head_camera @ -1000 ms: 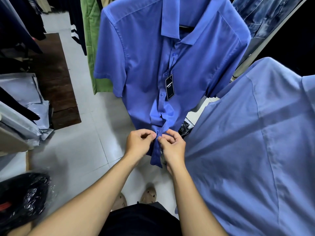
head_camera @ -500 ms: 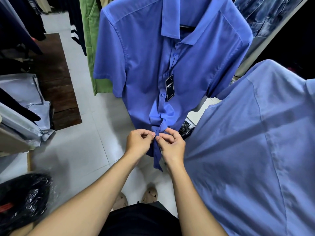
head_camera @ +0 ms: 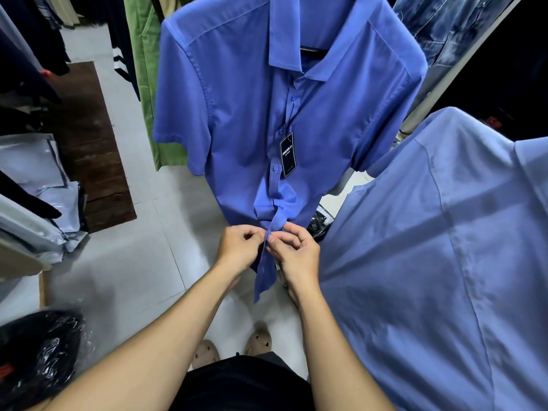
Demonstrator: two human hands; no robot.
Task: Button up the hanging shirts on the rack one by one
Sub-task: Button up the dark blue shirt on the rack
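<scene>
A blue short-sleeved shirt (head_camera: 237, 108) hangs on a hanger straight ahead, a black price tag (head_camera: 288, 154) dangling from its placket. Several buttons down the placket look fastened. My left hand (head_camera: 240, 247) pinches the left edge of the placket near the hem. My right hand (head_camera: 293, 250) pinches the right edge beside it, fingertips almost meeting. The fabric bunches just above my fingers. The button between my fingers is hidden. A lighter blue shirt (head_camera: 444, 247) hangs close at my right.
A green garment (head_camera: 148, 84) and dark clothes hang behind on the left. Denim pieces (head_camera: 439, 28) hang at the upper right. Folded grey packets (head_camera: 35, 179) lie on shelves at left, a black plastic bag (head_camera: 35, 351) at lower left. White tiled floor (head_camera: 133, 262) lies below.
Both hands stay pinched together at the lower placket, shifting slightly up and left. The fabric above them has gathered tighter.
</scene>
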